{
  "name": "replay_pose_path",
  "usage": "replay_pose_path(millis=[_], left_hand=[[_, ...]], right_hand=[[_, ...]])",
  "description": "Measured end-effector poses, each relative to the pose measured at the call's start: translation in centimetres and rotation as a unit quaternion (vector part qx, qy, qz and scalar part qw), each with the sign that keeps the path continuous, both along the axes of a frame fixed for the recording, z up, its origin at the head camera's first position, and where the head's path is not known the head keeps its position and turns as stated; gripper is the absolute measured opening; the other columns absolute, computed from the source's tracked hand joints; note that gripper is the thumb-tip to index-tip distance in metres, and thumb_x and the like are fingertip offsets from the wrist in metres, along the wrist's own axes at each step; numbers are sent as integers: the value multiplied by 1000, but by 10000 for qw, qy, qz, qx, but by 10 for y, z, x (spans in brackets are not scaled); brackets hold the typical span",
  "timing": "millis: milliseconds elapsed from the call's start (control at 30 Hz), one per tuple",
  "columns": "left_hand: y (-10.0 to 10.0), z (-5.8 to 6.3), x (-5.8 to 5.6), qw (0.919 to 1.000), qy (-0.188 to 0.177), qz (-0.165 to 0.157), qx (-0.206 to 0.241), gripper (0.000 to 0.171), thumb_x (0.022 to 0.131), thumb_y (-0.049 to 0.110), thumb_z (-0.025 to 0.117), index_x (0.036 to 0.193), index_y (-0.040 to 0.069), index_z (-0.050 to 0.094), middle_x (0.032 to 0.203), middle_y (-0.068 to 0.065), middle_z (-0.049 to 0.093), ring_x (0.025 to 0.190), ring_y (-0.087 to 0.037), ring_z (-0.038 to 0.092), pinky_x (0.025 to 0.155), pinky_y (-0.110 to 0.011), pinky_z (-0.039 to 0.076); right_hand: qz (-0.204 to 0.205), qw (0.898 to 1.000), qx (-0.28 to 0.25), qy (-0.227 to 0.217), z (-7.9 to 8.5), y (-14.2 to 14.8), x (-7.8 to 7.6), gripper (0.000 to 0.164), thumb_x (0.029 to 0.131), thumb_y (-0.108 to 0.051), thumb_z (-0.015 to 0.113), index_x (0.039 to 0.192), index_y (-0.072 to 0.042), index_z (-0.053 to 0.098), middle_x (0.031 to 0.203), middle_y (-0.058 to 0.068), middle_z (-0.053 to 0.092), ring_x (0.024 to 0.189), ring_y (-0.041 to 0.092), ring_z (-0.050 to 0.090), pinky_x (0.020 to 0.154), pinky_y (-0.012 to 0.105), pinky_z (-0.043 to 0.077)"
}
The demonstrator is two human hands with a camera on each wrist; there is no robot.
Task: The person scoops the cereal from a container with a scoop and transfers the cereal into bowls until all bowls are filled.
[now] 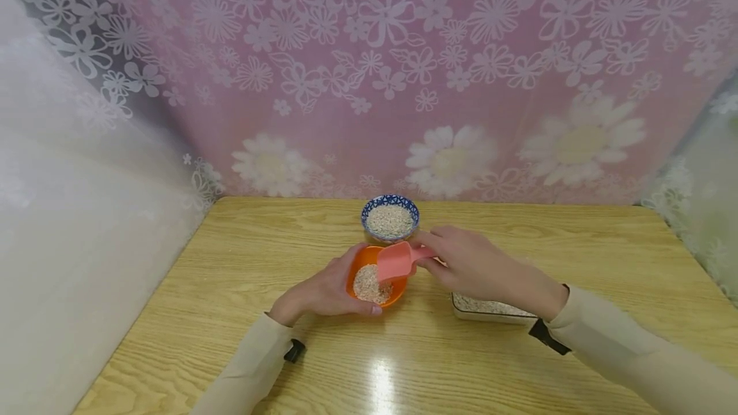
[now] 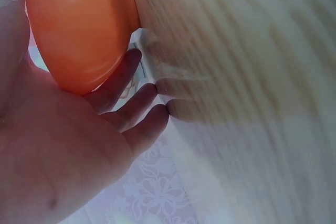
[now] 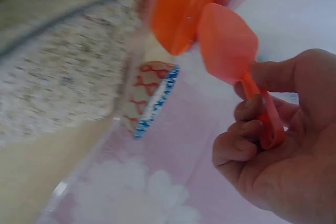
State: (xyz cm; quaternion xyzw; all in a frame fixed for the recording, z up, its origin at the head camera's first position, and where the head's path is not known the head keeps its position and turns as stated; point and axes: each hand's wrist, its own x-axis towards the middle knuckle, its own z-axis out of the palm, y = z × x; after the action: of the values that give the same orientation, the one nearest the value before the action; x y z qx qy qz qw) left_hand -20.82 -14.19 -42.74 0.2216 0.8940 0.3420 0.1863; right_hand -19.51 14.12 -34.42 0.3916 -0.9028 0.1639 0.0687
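In the head view, my left hand (image 1: 328,290) holds an orange bowl (image 1: 398,294) with thumb and fingers spread round its sides. Pale flakes like oats (image 1: 366,282) lie inside it. The left wrist view has the bowl's smooth outside (image 2: 79,30) against the hand, with several fingertips down at the tabletop. My right hand (image 1: 467,262) grips a pink scoop (image 1: 394,262) by its handle, and the scoop's head is tilted over the bowl's right side. In the right wrist view, thumb and fingers close round the handle (image 3: 269,121). Part of the bowl is hidden behind the scoop.
Just behind the orange bowl stands a blue-and-white patterned bowl (image 1: 389,199) with more flakes. A rectangular container (image 1: 490,317) of flakes sits under my right forearm, partly covered by it. A floral curtain (image 1: 346,114) hangs behind the wooden table (image 1: 259,229).
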Motion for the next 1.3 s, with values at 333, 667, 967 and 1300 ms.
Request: replay_pose_path(millis=[333, 667, 967, 1300], left_hand=[[-6, 2, 1, 9993, 344, -122, -67, 124, 78, 56, 84, 166, 13, 8, 167, -10, 26, 149, -30, 35, 120, -56, 35], [4, 11, 9, 9904, 1285, 503, 121, 100, 80, 66, 77, 161, 37, 26, 163, 7, 32, 148, -27, 39, 114, -60, 41], [25, 19, 16, 9870, 1527, 186, 470, 94, 81, 62, 77, 159, 33, 34, 161, 7, 35, 144, -22, 43, 114, -55, 42], [48, 23, 21, 9888, 1454, -233, 242, 92, 85, 69, 69, 160, 44, 22, 165, 5, 29, 147, -22, 40, 111, -55, 46]], right_hand=[[-246, 9697, -1787, -1648, -37, 35, 6, 17, 99, -15, 68, 116, -20, 68, 79, -6, 61, 62, 3, 47, 56, 24, 42], [-724, 9486, -2583, -1682, -45, 76, 18, 19, 100, -10, 66, 118, -17, 66, 83, 5, 61, 57, 6, 49, 51, 26, 43], [-861, 9392, -2812, -1772, -53, 109, 26, 24, 100, -4, 64, 122, -14, 65, 85, -5, 62, 55, 15, 51, 47, 29, 42], [-826, 9416, -2768, -1730, -66, 140, 32, 27, 97, 3, 64, 122, -8, 65, 89, -5, 67, 63, 14, 59, 48, 30, 41]])
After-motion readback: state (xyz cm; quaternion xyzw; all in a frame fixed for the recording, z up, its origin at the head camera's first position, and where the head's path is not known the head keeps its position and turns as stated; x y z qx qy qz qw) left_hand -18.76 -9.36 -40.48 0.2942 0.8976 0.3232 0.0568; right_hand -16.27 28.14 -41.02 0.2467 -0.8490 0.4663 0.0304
